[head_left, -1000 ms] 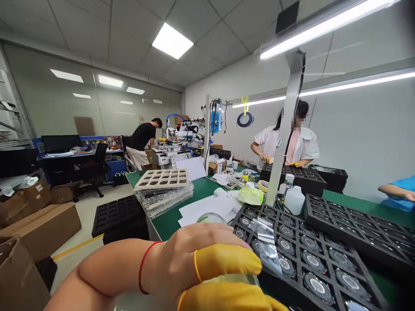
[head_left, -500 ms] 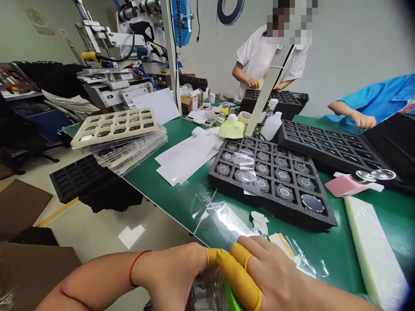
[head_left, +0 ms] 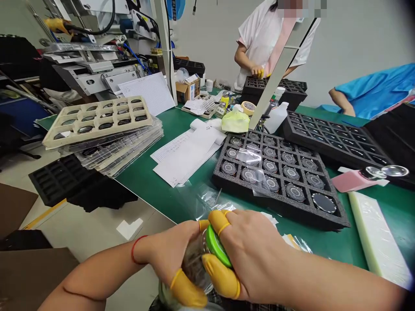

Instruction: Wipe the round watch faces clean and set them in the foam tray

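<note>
A clear jar is held low in front of me, tilted on its side, its green lid towards the right. My left hand is wrapped round the jar's body, with yellow finger cots on its fingertips. Closed over the green lid is my right hand, also wearing yellow finger cots. What lies inside the jar is too blurred to make out. Beyond my hands, a black foam tray holds round dark parts in its compartments, with clear plastic film lying across some of them.
Stacked plastic trays stand at the table's left edge, beside paper sheets. A pink bottle and a pale foam block lie right. A slanted post rises mid-table. Two people work across the table, near more black trays.
Both hands and the jar have come higher in view, and more of the green lid shows. The right hand now wraps over the lid. The view has shifted down.
</note>
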The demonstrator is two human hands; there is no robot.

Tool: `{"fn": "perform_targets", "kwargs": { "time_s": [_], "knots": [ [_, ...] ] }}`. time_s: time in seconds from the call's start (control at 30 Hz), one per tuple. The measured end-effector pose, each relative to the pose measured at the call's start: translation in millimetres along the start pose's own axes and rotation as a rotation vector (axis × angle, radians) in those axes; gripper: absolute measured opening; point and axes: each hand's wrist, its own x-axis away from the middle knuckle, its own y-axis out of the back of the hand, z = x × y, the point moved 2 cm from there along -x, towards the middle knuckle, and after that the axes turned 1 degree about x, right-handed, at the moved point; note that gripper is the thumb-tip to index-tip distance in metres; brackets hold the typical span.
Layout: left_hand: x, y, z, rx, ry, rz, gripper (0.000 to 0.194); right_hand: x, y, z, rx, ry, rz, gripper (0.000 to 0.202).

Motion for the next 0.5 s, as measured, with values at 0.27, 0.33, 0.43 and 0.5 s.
{"fn": "perform_targets", "kwargs": {
  "time_s": [0.27,0.33,0.43,0.5],
  "knots": [
    [-4,-0.4,-29,-0.716,0.157,-0.323,0.025,-31,1,-13,-0.027,-0.245,0.159,0.023],
    [-14,13.7,-36,-0.869,0.14,-0.369,0.027,-36,8,-25,-0.003,-0.251,0.027,0.028],
    [-48,74.3,-54,-0.998,0.083,-0.604,0.054,-19,22,-50,0.063,-0.266,-0.364,0.044],
    [-80,136.8,-77,-1.045,-0.064,-0.916,0.067,16,22,-71,0.067,-0.301,-0.612,0.044]
  ]
}}
